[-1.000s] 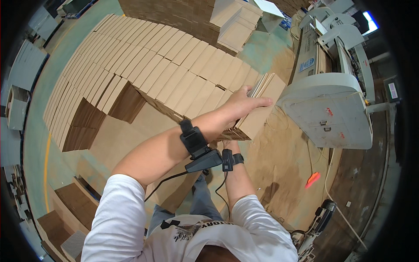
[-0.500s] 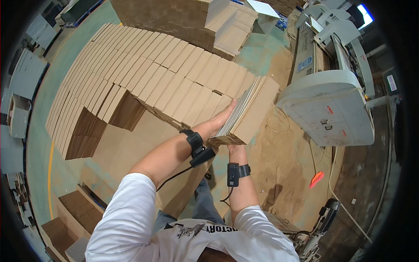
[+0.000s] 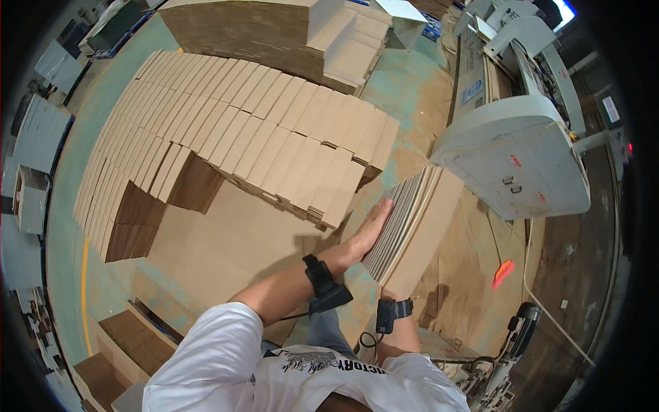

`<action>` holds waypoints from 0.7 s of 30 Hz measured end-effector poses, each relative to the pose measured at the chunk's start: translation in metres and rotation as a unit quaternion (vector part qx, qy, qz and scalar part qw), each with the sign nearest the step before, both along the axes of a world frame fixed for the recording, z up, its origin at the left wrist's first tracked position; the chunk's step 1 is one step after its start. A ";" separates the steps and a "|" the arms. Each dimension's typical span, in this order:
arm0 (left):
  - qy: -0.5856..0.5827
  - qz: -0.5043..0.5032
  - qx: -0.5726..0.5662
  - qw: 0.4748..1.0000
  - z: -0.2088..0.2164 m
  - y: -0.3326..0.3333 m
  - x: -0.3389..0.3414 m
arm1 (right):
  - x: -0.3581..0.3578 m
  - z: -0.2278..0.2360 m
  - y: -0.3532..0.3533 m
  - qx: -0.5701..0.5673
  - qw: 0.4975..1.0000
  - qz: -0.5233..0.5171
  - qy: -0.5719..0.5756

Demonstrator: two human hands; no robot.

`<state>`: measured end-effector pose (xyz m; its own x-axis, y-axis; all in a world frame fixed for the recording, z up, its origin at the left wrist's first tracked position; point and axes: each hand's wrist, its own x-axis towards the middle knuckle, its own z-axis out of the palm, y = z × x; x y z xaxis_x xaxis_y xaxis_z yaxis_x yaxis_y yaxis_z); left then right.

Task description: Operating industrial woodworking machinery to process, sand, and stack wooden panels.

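Observation:
A thick stack of folded cardboard (image 3: 419,230) is held off the floor between my two hands, tilted, its layered edges facing left. My left hand (image 3: 371,232) presses along that layered side, fingers extended and lying close together. At the stack's near end, only the base of my right hand (image 3: 391,293) shows; the stack hides its fingers, which appear to support it from below. Left of the stack are long rows of flat cardboard pieces (image 3: 274,147), set on edge side by side.
A bare cardboard sheet (image 3: 213,237) lies before the rows. Farther back rises a tall cardboard pile (image 3: 240,34). A large grey machine (image 3: 511,161) stands to the right, with a cable (image 3: 535,302) on the floor. Open cardboard boxes (image 3: 130,329) sit lower left, and a motor (image 3: 525,323) lower right.
The held stack has moved right and toward me, away from the rows, whose near right end is now uncovered. Both hands have moved with it.

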<state>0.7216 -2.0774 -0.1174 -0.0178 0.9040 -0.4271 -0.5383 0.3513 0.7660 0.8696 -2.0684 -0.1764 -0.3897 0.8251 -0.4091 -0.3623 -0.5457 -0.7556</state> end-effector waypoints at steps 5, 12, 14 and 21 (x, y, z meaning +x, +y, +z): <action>0.024 0.047 -0.066 0.996 -0.088 -0.014 0.036 | 0.018 -0.066 -0.023 -0.061 0.997 0.030 -0.033; -0.022 0.044 -0.161 0.986 -0.248 -0.034 0.022 | -0.011 -0.180 -0.017 -0.120 0.988 0.095 -0.035; -0.022 0.081 -0.156 0.984 -0.285 -0.034 0.016 | -0.020 -0.202 -0.010 -0.121 0.986 0.111 -0.030; 0.071 0.051 -0.102 0.991 -0.364 -0.023 -0.008 | -0.058 -0.258 0.027 -0.077 0.985 0.151 -0.032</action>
<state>0.7131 -2.1004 -0.4810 -0.1781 0.7897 -0.5871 -0.4714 0.4553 0.7553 0.8116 -2.0411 -0.4341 -0.5770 0.6021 -0.5518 -0.1211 -0.7312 -0.6713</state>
